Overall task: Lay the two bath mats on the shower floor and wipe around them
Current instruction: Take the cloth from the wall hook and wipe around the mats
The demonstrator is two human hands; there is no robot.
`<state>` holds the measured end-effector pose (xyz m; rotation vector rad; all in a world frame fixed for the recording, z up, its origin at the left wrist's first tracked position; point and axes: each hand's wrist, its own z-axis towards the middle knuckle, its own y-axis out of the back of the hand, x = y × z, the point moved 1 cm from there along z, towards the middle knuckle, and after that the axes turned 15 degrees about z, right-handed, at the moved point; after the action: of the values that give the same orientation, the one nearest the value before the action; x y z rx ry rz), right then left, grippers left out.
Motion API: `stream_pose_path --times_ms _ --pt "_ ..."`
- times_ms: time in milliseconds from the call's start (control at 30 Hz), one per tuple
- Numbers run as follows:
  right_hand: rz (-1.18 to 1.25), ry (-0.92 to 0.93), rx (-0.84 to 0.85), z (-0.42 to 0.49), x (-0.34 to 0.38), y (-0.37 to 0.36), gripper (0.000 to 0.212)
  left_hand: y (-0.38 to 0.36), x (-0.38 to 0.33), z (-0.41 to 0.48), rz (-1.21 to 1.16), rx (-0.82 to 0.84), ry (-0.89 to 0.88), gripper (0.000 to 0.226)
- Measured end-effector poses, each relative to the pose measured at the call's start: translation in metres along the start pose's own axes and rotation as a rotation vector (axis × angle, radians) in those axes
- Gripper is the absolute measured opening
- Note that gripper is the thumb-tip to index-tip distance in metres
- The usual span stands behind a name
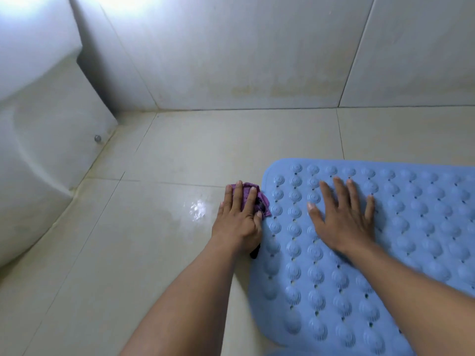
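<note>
A blue rubber bath mat [416, 214] with raised shell-shaped bumps and small holes lies flat on the beige tiled shower floor [180, 150], filling the right half of the head view. My right hand [344, 217] rests palm down on the mat with its fingers spread. My left hand [239, 217] presses a purple cloth [263, 201] onto the floor right at the mat's left edge. A rounded blue edge of a second mat [282, 352] peeks in at the bottom.
A white curved fixture [46, 155] with a small metal cap [97, 138] stands at the left. Tiled walls [244, 52] meet the floor at the back. A wet shiny patch [198, 209] lies left of my left hand.
</note>
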<state>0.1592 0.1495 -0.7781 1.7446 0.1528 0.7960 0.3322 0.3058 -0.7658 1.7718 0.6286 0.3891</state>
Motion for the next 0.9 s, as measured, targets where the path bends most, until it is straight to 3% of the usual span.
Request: stream_pose_path --times_ms 100,233,300,467,567,633,733,900 --pt "-0.025 0.045 -0.083 -0.004 -0.006 -0.012 0.075 0.010 -0.007 0.017 -0.010 0.004 0.035 0.062" --pt "-0.021 0.046 -0.108 -0.003 -0.006 -0.013 0.074 0.006 -0.023 -0.006 0.045 -0.124 0.166 0.074" --pt "-0.016 0.048 -0.107 -0.004 -0.005 -0.013 0.073 0.006 -0.031 -0.018 0.009 -0.061 0.195 0.081" --pt "0.031 0.056 -0.091 -0.005 -0.004 -0.009 0.074 0.024 -0.036 -0.013 -0.047 0.117 0.238 0.068" --pt "0.043 0.060 -0.091 -0.007 -0.003 -0.007 0.074 0.023 -0.035 -0.004 -0.032 0.217 0.213 0.080" --pt "0.053 0.061 -0.102 -0.007 -0.004 -0.006 0.074 0.024 -0.040 0.004 -0.066 0.240 0.244 0.075" --pt "0.058 0.066 -0.092 -0.006 -0.005 -0.007 0.072 0.030 -0.045 0.019 -0.094 0.162 0.273 0.069" --pt "0.099 0.071 -0.123 -0.005 -0.005 -0.007 0.070 0.037 -0.045 0.079 -0.019 0.050 0.177 0.069"
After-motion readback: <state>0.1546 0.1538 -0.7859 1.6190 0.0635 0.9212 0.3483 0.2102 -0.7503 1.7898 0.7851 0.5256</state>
